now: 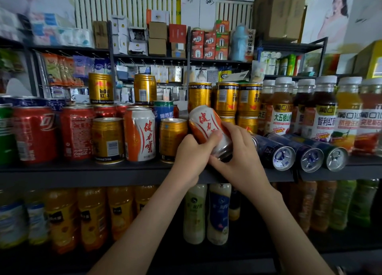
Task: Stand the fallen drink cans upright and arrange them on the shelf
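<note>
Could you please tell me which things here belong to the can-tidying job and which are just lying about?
Job: tilted orange-white can, held by left hand and right hand; three dark cans lying on their sides; shelf.
Lying about: capped juice bottles; stacked boxes above.

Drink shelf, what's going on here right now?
A person is handling a tilted orange-and-white can at the front of the shelf. The left grip wraps its middle and the right grip holds its lower end; it is not yet upright. To its right, three blue cans lie on their sides, ends toward the camera. To its left, a matching can and gold cans stand upright.
</note>
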`<state>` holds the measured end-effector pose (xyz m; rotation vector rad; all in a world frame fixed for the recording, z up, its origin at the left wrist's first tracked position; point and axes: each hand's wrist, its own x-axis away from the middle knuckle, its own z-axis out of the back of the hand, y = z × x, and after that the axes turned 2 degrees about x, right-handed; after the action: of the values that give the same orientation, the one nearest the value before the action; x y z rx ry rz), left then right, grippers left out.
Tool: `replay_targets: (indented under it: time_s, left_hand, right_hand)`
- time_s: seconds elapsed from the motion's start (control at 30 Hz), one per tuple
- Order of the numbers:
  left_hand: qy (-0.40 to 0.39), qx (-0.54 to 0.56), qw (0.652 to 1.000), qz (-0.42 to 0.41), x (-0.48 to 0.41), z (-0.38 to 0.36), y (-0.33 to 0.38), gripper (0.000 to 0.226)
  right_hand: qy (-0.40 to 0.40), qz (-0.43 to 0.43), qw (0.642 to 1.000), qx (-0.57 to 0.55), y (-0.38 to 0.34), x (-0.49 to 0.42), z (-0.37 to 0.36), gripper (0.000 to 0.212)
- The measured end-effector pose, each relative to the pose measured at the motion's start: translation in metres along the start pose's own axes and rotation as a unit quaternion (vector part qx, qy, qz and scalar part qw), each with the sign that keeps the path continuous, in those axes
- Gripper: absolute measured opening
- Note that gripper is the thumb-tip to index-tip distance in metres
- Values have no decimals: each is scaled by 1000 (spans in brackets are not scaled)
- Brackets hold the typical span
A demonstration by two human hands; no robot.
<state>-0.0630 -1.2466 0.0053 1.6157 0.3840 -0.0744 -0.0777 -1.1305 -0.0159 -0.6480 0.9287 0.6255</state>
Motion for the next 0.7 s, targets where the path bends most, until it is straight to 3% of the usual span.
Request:
replay_targets:
  time_s: [0.23,0.53,0.6,0.7]
  left_hand:
    - [65,-214,967,-118,3,2,-6,54]
    - [89,-350,917,-171,-3,-11,-17,82]
    - [107,-412,879,-215,1,-13,-18,89]
    - [145,-516,789,-301,1,-12,-19,91]
  right_hand:
    - [-68,17,997,34,9,-1,8,69]
    - [-100,50,989,97,17,-6,14,77]
    - [-119,52,985,116,17,-9,15,81]
    - [-138,60,979,136,18,-14,14,84]
